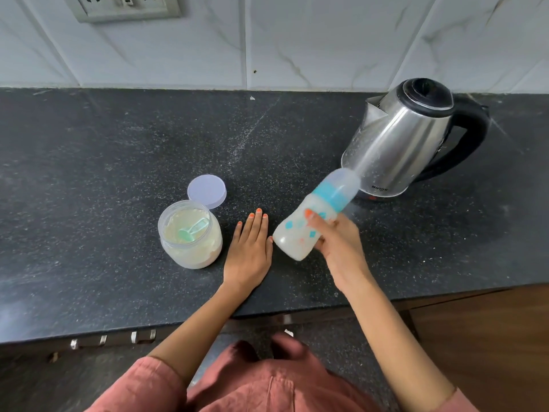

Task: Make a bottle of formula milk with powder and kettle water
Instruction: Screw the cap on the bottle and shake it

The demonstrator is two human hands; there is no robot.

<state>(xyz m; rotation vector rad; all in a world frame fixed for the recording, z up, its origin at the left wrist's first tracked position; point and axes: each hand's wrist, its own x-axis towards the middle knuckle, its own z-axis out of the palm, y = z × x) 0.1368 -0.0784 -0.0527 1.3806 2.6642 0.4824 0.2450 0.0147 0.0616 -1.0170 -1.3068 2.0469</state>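
My right hand (337, 237) grips a baby bottle (300, 233) with a blue collar and a clear cap. The bottle is tilted, its top pointing up and right, blurred by motion, and holds white milk. My left hand (251, 248) lies flat on the black counter (104, 162), fingers straight, just left of the bottle's base. An open jar of formula powder (190, 236) with a green scoop (191, 230) in it stands left of my left hand. The steel kettle (407, 138) with a black handle stands on its base at the right, behind the bottle.
The jar's pale round lid (207, 191) lies on the counter right behind the jar. A tiled wall with a socket plate (124, 7) runs along the back. The counter's front edge crosses below my forearms, with drawer handles (113, 340) beneath it.
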